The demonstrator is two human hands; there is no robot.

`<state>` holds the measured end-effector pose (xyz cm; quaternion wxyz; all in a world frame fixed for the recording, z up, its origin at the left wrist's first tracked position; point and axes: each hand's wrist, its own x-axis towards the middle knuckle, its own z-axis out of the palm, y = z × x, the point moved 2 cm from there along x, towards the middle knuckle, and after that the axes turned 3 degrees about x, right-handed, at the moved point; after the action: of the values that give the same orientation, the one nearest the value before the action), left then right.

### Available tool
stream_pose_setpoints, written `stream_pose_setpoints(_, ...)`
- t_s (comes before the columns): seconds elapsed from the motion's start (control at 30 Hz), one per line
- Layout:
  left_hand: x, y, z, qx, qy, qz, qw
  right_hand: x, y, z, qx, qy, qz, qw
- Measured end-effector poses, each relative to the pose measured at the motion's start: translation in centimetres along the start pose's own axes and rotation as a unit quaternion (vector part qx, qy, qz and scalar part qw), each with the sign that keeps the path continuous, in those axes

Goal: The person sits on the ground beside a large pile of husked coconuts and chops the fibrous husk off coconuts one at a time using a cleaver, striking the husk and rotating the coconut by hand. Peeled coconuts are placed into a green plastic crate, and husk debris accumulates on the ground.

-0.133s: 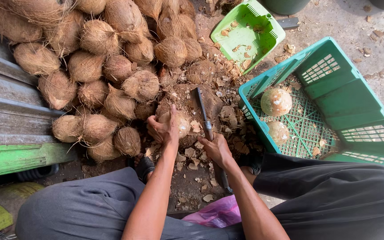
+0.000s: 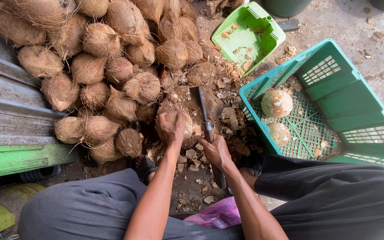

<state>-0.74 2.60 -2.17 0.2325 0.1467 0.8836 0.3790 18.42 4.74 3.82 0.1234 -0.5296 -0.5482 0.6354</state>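
Little has shifted since the earlier frame: both hands sit where they were, the blade lying at much the same angle over the shell, so any change is too slight to tell. At the far left a grey corrugated sheet with a green edge borders a heap of husked brown coconuts piled across the ground. Just right of the heap, the left hand is closed over the top of a partly shelled coconut, fingers wrapped down its near side and pinning it on the chip-strewn ground. Beside it the right hand is clenched tight round the handle of a cleaver, whose dark blade points away from the person and lies against the coconut's right flank. Shell fragments litter the ground around both hands. Further right, a light green dustpan-like tray holds a few chips, and a teal plastic crate holds two pale, peeled coconuts. The step in hand appears to be chipping hard shell off the held coconut; the next cut would seem to call for turning the nut to a covered patch and keeping the left fingers clear of the edge.
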Motion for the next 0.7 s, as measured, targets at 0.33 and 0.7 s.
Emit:
stream_pose_setpoints(0.33, 3.4, 1.7, -0.7, 0.036, -0.008, -0.097, 0.995, -2.0, -0.6, 1.1, -0.043, -0.011, -0.013, 0.999)
stream_pose_setpoints(0.7, 2.0, 3.1, -2.3, 0.037, -0.035, -0.089, 0.995, -2.5, -1.3, 2.3, -0.044, 0.029, -0.034, 0.998)
